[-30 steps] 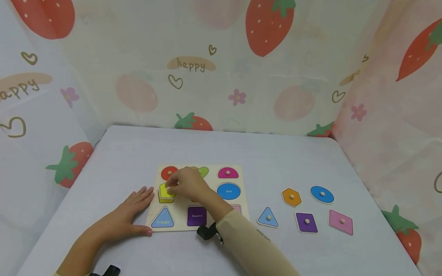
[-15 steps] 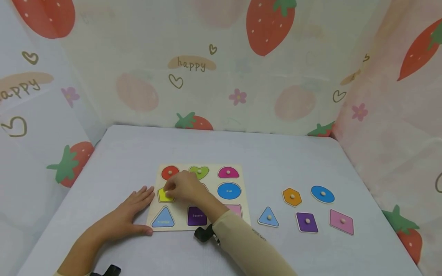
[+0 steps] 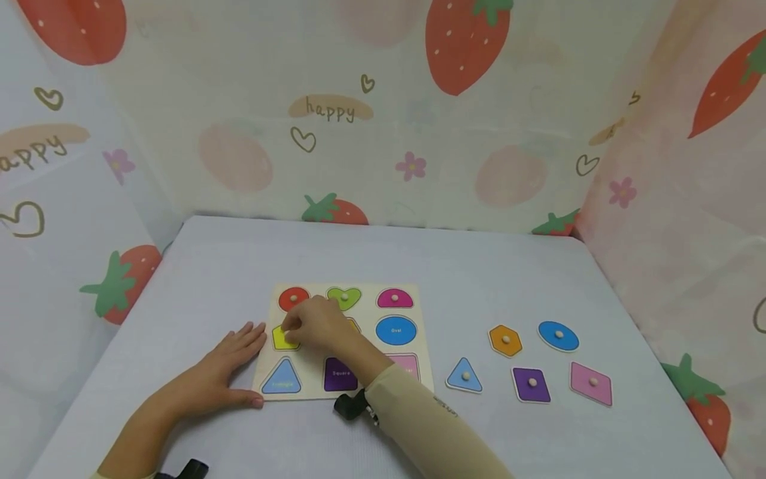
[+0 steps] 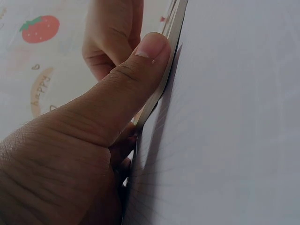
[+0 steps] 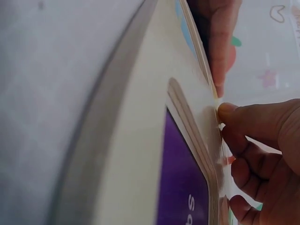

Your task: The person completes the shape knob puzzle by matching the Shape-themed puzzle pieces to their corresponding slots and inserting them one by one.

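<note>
- Since a second ago, the yellow piece [image 3: 280,340] has gone from sitting askew to lined up in the puzzle board [image 3: 312,372], left end of the middle row; can't tell if it's fully seated.
- Looks like the right hand [image 3: 322,327] is pinching it, knob probably hidden underneath; the left hand [image 3: 230,366] lies spread, thumb [image 4: 152,49] against the board's edge, gripping nothing.
- Probably light, stiff, maybe slick-faced, so I'd grab the knob.
- Smooth-looking white table [image 3: 395,259], strawberry-print backdrop [image 3: 347,156] behind.

Head view looks forward and down; close wrist views share the board [image 3: 368,313].
</note>
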{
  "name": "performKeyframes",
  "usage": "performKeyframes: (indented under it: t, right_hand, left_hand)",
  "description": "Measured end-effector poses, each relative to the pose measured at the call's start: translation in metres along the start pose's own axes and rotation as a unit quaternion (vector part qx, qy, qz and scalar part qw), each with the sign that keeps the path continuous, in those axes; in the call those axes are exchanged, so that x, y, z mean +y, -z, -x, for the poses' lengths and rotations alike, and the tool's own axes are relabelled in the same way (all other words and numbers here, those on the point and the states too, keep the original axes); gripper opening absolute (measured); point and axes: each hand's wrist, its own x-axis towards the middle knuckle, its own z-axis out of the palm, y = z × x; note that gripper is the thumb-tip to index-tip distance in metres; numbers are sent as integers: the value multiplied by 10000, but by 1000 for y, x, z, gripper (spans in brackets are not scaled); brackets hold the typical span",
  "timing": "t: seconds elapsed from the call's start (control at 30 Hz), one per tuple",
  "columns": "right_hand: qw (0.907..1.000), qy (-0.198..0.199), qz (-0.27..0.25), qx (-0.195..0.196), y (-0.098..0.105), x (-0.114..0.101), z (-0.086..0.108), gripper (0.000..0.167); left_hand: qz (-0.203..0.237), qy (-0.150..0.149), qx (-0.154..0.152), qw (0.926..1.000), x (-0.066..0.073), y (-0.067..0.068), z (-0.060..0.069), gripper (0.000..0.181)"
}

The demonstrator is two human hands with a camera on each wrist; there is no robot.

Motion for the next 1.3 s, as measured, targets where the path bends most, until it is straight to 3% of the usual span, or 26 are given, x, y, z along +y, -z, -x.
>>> performKeyframes:
  t: [0.8,1.3]
  right_hand:
    - [9997,-18,161,200,1,1,5,15]
    - [9973,446,343,465,30,9,30,19]
  left_hand:
    - [-61,11,-38,10000,-1,0,0,121]
    - [-28,-6,-31,10000,3,2,0,122]
